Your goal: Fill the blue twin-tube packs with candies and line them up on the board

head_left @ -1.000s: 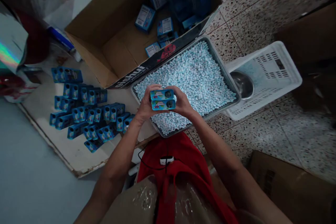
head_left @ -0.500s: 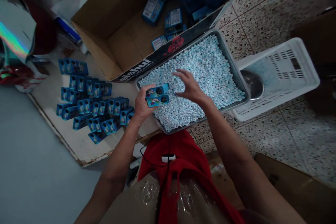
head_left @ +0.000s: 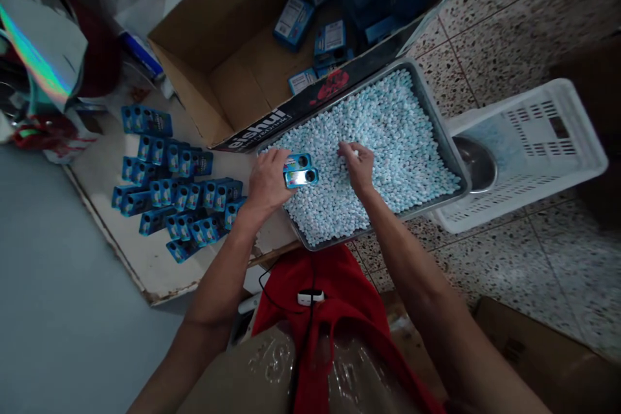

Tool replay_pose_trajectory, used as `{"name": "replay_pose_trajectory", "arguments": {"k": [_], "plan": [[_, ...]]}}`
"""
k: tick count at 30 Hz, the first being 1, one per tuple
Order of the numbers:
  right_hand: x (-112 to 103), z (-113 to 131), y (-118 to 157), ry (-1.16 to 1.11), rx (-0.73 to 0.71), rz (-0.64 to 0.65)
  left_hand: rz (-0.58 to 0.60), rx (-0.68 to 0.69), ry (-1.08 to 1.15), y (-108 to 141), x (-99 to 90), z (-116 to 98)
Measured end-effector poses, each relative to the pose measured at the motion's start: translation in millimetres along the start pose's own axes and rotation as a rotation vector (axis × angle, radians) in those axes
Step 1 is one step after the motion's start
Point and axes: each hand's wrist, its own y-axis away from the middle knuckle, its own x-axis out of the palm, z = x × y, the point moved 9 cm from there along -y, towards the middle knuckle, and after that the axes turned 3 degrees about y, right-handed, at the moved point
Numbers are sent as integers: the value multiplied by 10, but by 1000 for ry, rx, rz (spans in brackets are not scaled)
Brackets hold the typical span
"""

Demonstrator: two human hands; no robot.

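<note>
Two small blue boxes [head_left: 301, 169], side by side with round dark holes facing up, are gripped in my left hand [head_left: 268, 184] above the left end of a metal tray [head_left: 439, 123]. Small pale blue and white candies [head_left: 392, 129] fill that tray. Over its middle is my right hand [head_left: 358, 167], fingers curled closed around a few candies; a white one shows between thumb and fingers. Left of my left hand, several more blue boxes [head_left: 187, 194] stand in rows on a white tabletop [head_left: 150, 272].
A large open cardboard box [head_left: 233, 71] behind the tray holds more blue boxes [head_left: 294, 21]. To the right, a white plastic basket [head_left: 533, 162] contains a metal bowl [head_left: 478, 165]. Plastic bags and clutter lie at the far left. Another cardboard box [head_left: 538, 343] is low at right.
My right hand has gone from spread fingers to closed around candies. My left hand has turned over the two boxes, its back now facing up, and one box catches the light.
</note>
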Motion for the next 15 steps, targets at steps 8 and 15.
{"name": "replay_pose_trajectory", "arguments": {"k": [8, 15], "plan": [[78, 1011, 439, -382, -140, -50, 5, 94, -175, -263, 98, -642], [-438, 572, 253, -169, -39, -371, 13, 92, 123, -283, 220, -411]]}}
